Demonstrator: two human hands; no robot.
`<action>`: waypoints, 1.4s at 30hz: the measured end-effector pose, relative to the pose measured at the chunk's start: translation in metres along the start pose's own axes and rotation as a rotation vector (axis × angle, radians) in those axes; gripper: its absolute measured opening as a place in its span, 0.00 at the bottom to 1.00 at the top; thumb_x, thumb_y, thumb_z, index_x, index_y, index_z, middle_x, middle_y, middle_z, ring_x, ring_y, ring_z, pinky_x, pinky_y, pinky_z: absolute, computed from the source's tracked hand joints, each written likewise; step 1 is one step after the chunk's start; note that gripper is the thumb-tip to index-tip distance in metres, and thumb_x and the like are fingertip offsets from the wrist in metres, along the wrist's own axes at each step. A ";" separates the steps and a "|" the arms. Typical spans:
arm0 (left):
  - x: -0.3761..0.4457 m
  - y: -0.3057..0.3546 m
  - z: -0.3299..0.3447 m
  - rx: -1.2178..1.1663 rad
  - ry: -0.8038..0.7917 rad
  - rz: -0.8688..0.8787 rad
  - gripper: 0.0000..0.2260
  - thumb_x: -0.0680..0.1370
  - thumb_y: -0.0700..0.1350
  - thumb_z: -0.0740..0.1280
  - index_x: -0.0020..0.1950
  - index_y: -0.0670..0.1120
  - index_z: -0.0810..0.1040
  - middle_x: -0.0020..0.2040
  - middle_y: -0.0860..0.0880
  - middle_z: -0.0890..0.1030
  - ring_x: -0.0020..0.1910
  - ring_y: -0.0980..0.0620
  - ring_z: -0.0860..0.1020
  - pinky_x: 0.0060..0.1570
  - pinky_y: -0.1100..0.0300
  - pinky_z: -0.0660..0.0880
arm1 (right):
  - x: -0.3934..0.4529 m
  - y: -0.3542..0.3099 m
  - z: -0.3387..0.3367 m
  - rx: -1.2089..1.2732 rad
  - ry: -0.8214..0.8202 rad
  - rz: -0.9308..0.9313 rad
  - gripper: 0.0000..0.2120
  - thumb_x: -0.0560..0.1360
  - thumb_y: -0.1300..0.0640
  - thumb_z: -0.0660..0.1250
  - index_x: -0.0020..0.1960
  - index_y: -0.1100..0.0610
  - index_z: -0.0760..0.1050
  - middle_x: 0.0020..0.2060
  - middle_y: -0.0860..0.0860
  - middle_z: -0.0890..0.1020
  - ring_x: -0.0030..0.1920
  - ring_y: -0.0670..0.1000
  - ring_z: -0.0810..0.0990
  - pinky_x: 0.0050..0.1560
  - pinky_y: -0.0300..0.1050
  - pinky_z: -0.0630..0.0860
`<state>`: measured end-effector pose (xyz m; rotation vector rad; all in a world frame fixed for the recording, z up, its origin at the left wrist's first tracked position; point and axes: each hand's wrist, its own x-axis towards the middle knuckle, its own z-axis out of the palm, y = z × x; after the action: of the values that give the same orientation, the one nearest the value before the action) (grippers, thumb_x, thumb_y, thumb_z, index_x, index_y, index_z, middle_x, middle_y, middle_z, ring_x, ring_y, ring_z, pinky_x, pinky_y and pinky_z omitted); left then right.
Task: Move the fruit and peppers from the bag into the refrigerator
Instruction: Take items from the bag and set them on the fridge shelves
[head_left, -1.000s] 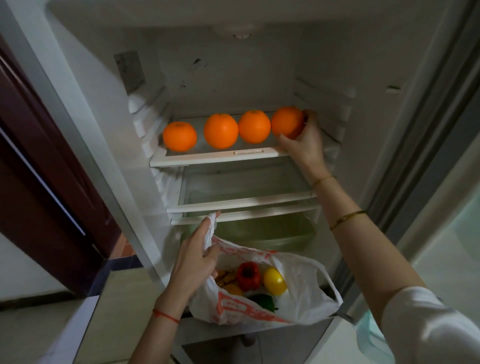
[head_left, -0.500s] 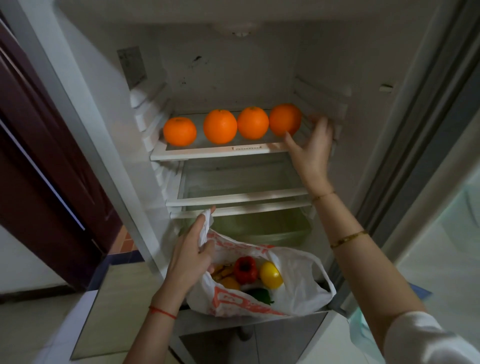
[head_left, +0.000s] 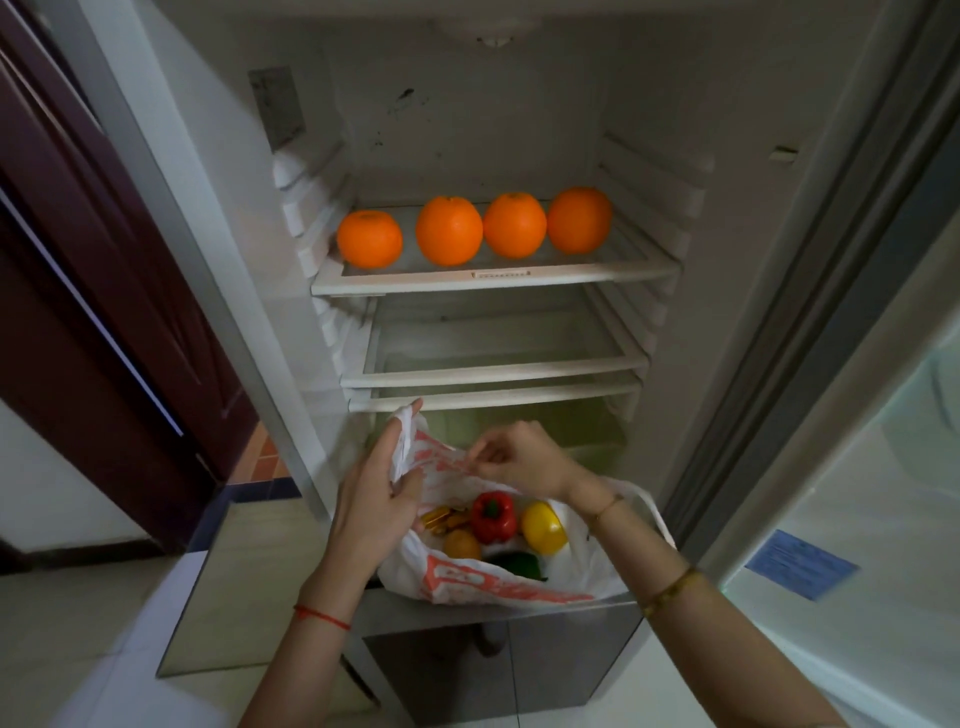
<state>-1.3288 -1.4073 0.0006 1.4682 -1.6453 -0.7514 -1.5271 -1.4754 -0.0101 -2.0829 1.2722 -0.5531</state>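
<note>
Several oranges (head_left: 514, 226) stand in a row on the refrigerator's upper shelf (head_left: 493, 275). A white plastic bag with red print (head_left: 498, 587) rests on the ledge below the open compartment. In it lie a red pepper (head_left: 493, 517), a yellow pepper (head_left: 544, 527), a green pepper (head_left: 517, 564), a brownish fruit (head_left: 461, 544) and some yellow pieces (head_left: 441, 518). My left hand (head_left: 374, 499) grips the bag's left handle and holds it up. My right hand (head_left: 519, 462) hovers over the bag's far rim, fingers curled and pinching at the plastic; whether it holds the rim is unclear.
Two bare glass shelves (head_left: 493, 371) sit under the oranges, with a greenish drawer (head_left: 571, 426) behind the bag. The refrigerator door (head_left: 857, 467) stands open at the right. A dark red wooden door (head_left: 104, 312) is at the left. A grey lower compartment front (head_left: 498, 660) lies beneath the bag.
My right hand let go of the rightmost orange on the upper shelf and came down to the bag's rim. My left hand has kept its hold on the bag handle.
</note>
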 end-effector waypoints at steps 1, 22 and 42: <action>-0.001 0.000 -0.001 0.002 0.008 -0.005 0.34 0.78 0.32 0.60 0.76 0.64 0.61 0.65 0.47 0.76 0.31 0.43 0.81 0.27 0.63 0.77 | 0.002 0.007 0.010 -0.029 -0.061 0.020 0.08 0.74 0.58 0.71 0.53 0.56 0.83 0.50 0.49 0.85 0.49 0.44 0.83 0.55 0.39 0.80; -0.025 -0.022 -0.016 -0.003 0.027 -0.040 0.37 0.76 0.32 0.61 0.74 0.69 0.61 0.55 0.56 0.82 0.29 0.39 0.78 0.29 0.43 0.78 | 0.027 0.076 0.088 -0.426 -0.219 0.337 0.16 0.78 0.53 0.63 0.63 0.59 0.76 0.59 0.57 0.80 0.59 0.56 0.78 0.60 0.46 0.75; -0.015 -0.020 -0.018 -0.041 0.025 -0.010 0.35 0.77 0.33 0.60 0.75 0.66 0.62 0.43 0.51 0.80 0.30 0.35 0.73 0.27 0.41 0.76 | 0.031 0.052 0.080 -0.309 -0.160 0.308 0.32 0.70 0.42 0.71 0.69 0.50 0.66 0.62 0.51 0.77 0.62 0.52 0.75 0.61 0.43 0.70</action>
<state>-1.3027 -1.3940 -0.0097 1.4523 -1.5962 -0.7651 -1.4959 -1.4971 -0.1028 -2.0636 1.6226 -0.0530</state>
